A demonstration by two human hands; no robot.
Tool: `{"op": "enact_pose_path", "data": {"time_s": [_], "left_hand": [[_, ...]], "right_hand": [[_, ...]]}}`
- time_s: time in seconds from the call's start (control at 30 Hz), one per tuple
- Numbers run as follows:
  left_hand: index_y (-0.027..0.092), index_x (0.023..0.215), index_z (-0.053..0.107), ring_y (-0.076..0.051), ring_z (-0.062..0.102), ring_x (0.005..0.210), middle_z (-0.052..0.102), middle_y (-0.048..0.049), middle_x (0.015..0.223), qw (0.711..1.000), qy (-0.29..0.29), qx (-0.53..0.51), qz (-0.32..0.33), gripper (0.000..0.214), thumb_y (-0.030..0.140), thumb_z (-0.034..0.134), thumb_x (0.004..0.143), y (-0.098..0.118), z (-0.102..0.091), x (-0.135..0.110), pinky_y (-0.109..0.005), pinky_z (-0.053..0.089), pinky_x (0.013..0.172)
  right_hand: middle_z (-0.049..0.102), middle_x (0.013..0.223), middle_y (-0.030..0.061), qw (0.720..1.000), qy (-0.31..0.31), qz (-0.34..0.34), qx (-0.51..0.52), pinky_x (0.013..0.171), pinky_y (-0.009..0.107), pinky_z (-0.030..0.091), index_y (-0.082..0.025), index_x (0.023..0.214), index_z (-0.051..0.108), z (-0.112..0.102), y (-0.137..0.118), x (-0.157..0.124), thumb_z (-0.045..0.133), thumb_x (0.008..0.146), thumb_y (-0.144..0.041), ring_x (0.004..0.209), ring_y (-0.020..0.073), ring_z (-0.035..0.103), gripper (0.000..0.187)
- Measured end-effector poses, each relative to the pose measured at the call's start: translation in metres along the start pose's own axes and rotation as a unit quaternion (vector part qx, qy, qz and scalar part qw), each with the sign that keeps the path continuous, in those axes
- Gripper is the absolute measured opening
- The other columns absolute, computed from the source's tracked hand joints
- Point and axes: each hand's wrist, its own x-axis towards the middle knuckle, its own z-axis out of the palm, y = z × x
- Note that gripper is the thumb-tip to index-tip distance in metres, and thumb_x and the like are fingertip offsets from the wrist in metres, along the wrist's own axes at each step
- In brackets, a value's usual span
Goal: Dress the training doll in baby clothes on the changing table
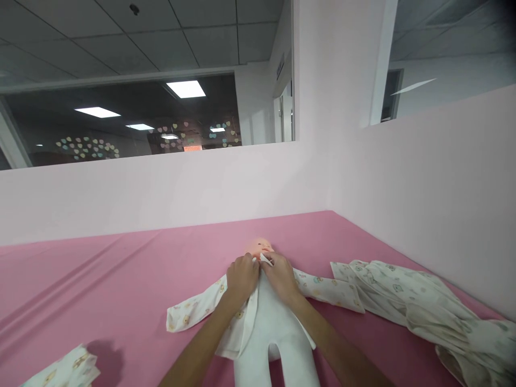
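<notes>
The left hand and right hand each pinch a neck edge of the open, white printed cloth shirt, sleeves spread beside them; the white-bodied, pink-headed doll lies beneath them, head just beyond.

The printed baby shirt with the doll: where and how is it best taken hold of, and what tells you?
Probably best pinched at the neckline, one edge from each side: the shirt hangs open at the front, the doll's white body showing between, and its sleeves spread outward.
</notes>
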Motion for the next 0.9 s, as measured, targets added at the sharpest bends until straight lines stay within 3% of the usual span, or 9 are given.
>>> {"op": "enact_pose_path", "data": {"time_s": [0.13, 0.3, 0.37, 0.63, 0.9], "left_hand": [[0.019, 0.093, 0.058, -0.026, 0.062, 0.094, 0.066, -0.0098, 0.100, 0.999, 0.025, -0.008, 0.023, 0.023, 0.027, 0.036, 0.092, -0.002, 0.004, 0.000, -0.032, 0.038, 0.071], [0.019, 0.098, 0.056, -0.022, 0.060, 0.097, 0.064, -0.0061, 0.104, 0.996, 0.077, -0.046, 0.015, 0.018, 0.019, 0.039, 0.090, -0.004, 0.008, -0.002, -0.030, 0.038, 0.073], [0.020, 0.096, 0.056, -0.021, 0.060, 0.095, 0.065, -0.0051, 0.103, 0.993, 0.090, -0.073, 0.021, 0.016, 0.020, 0.041, 0.090, -0.003, 0.009, -0.003, -0.030, 0.038, 0.072], [0.019, 0.091, 0.058, -0.021, 0.061, 0.088, 0.066, -0.0051, 0.096, 0.990, 0.077, -0.098, 0.060, 0.013, 0.022, 0.045, 0.089, 0.001, 0.008, -0.005, -0.030, 0.038, 0.072], [0.020, 0.095, 0.060, -0.019, 0.059, 0.083, 0.065, -0.0054, 0.094, 0.989, 0.099, -0.077, 0.083, 0.022, 0.021, 0.038, 0.093, -0.001, 0.013, -0.004, -0.028, 0.036, 0.069]], "right_hand": [[0.060, 0.068, 0.0013, 1.000, 0.007, 0.005, 0.008, 0.069, 0.028, 0.034, -0.021, 0.054, 0.052, 0.003, 0.002, 0.008, 0.050, 0.075, -0.028, 0.076, 0.0195, 0.053, 0.022], [0.068, 0.077, 0.0018, 0.998, 0.013, 0.029, 0.055, 0.067, 0.027, 0.038, -0.020, 0.074, 0.065, 0.004, 0.003, 0.013, 0.047, 0.080, -0.035, 0.073, 0.0184, 0.057, 0.023], [0.068, 0.076, 0.0015, 0.997, 0.021, 0.032, 0.072, 0.068, 0.026, 0.039, -0.020, 0.074, 0.065, 0.003, 0.004, 0.010, 0.048, 0.080, -0.036, 0.074, 0.0182, 0.057, 0.025], [0.069, 0.077, 0.0022, 0.988, 0.024, 0.050, 0.141, 0.072, 0.026, 0.044, -0.018, 0.081, 0.071, 0.000, 0.008, 0.006, 0.050, 0.078, -0.034, 0.079, 0.0194, 0.060, 0.026], [0.068, 0.074, 0.0025, 0.986, 0.040, 0.070, 0.146, 0.069, 0.027, 0.042, -0.016, 0.081, 0.071, -0.002, 0.003, 0.000, 0.053, 0.077, -0.036, 0.075, 0.0195, 0.058, 0.027]]}}
